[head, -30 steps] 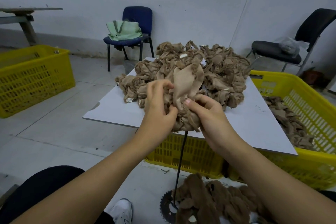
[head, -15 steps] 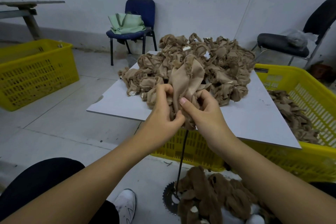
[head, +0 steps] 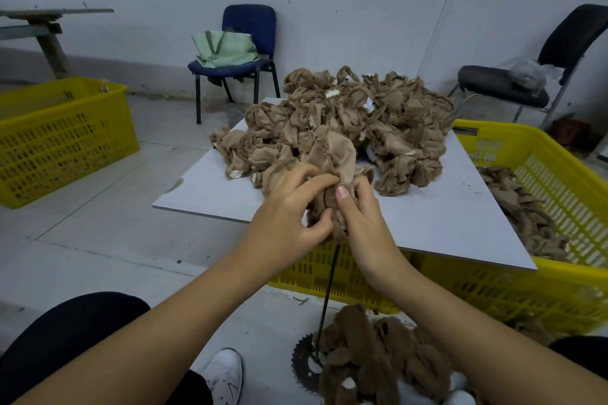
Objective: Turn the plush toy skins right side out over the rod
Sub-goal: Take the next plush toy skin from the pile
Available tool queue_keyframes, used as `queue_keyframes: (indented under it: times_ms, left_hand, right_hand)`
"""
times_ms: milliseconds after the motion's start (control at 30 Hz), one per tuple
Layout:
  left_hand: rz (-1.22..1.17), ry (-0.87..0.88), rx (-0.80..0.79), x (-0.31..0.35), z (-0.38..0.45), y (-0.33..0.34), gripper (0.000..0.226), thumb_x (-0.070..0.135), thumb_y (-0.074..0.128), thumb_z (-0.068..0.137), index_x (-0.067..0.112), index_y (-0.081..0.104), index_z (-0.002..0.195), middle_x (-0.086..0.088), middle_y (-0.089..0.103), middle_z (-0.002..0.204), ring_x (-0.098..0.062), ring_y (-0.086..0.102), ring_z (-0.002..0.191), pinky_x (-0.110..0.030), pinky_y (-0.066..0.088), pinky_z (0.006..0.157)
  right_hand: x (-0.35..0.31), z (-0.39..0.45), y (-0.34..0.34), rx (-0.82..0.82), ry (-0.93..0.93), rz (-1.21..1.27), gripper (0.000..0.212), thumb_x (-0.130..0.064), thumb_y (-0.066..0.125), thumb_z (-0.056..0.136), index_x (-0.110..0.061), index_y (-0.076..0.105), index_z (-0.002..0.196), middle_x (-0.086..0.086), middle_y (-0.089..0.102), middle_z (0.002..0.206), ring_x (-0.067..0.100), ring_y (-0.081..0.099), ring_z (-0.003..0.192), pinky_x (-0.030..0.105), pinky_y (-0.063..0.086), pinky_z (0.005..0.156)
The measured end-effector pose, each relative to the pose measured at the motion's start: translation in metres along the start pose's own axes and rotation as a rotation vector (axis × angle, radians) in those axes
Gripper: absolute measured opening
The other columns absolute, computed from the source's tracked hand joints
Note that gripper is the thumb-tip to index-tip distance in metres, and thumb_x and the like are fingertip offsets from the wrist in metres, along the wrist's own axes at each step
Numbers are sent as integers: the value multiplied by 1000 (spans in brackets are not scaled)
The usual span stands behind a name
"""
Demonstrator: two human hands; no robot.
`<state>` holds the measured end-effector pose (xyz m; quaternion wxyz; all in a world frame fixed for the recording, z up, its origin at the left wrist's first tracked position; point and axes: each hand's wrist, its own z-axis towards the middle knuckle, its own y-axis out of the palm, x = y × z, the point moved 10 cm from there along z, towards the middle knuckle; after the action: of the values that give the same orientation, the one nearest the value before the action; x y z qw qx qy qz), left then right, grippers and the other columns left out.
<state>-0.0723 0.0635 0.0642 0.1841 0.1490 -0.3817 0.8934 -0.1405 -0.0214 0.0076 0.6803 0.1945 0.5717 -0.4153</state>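
Plush toy skin, pale backing outward, stood upright over the thin black rod, its long axis running up along that rod, closed end on top. Both hands gathered its lower folds, seemingly to peel them down: the left hand grasped the bunched fabric on one side, and the right hand pinched it on the other. Just behind, a heap of unturned skins lay on the white board across a yellow crate, within reach. Furry finished skins lay around the rod's toothed base.
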Motion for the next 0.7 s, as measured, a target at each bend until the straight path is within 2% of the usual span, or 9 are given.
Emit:
queue_keyframes:
  times_ms: [167, 300, 433, 500, 567, 633, 700]
  left_hand:
    - [37, 18, -9, 0, -2, 1, 31, 14, 65, 92, 10, 67, 122, 4, 51, 109, -19, 54, 100, -42, 52, 81]
    - [78, -56, -14, -6, 0, 2, 22, 26, 61, 93, 12, 66, 107, 5, 51, 101, -19, 52, 90, -46, 51, 73]
    - [90, -44, -39, -4, 3, 4, 23, 24, 59, 94, 11, 70, 111, 1, 53, 100, -18, 52, 90, -48, 50, 76]
    - [44, -58, -46, -5, 4, 5, 25, 22, 59, 94, 11, 71, 113, 0, 53, 100, -19, 52, 94, -47, 49, 79]
    - [-29, -90, -51, -8, 5, 5, 26, 22, 59, 93, 12, 72, 113, 3, 52, 100, -20, 52, 98, -44, 48, 84]
    - [-104, -125, -68, -11, 6, 7, 27, 25, 61, 91, 15, 72, 113, 10, 49, 101, -18, 49, 103, -34, 44, 90]
    - [-151, -162, -96, -13, 5, 9, 29, 32, 65, 87, 18, 70, 112, 16, 46, 106, -14, 46, 108, -20, 36, 96]
  right_hand:
    - [3, -4, 0, 11, 13, 42, 25, -63, 34, 92, -41, 47, 93, 3, 56, 110, 31, 51, 117, 63, 39, 103]
    - [4, -8, -2, 40, 19, 96, 28, -62, 36, 94, -36, 46, 92, 11, 54, 104, 28, 55, 101, 64, 46, 91]
    - [6, -8, 0, 29, 20, 167, 25, -58, 35, 97, -36, 47, 95, 2, 56, 98, 21, 55, 91, 51, 51, 86]
    - [8, -8, 0, 26, 18, 167, 25, -58, 35, 97, -37, 47, 96, -2, 56, 95, 17, 54, 89, 50, 50, 83]
    - [10, -7, -1, 21, 20, 179, 22, -58, 35, 97, -40, 48, 96, -8, 57, 93, 12, 55, 89, 44, 51, 80]
    - [12, -6, 1, 4, 18, 197, 18, -54, 36, 100, -43, 48, 96, -16, 59, 91, 6, 57, 86, 31, 50, 73]
    - [13, -6, 3, -11, 16, 224, 16, -46, 35, 105, -37, 47, 100, -10, 57, 92, 2, 57, 78, 22, 48, 66]
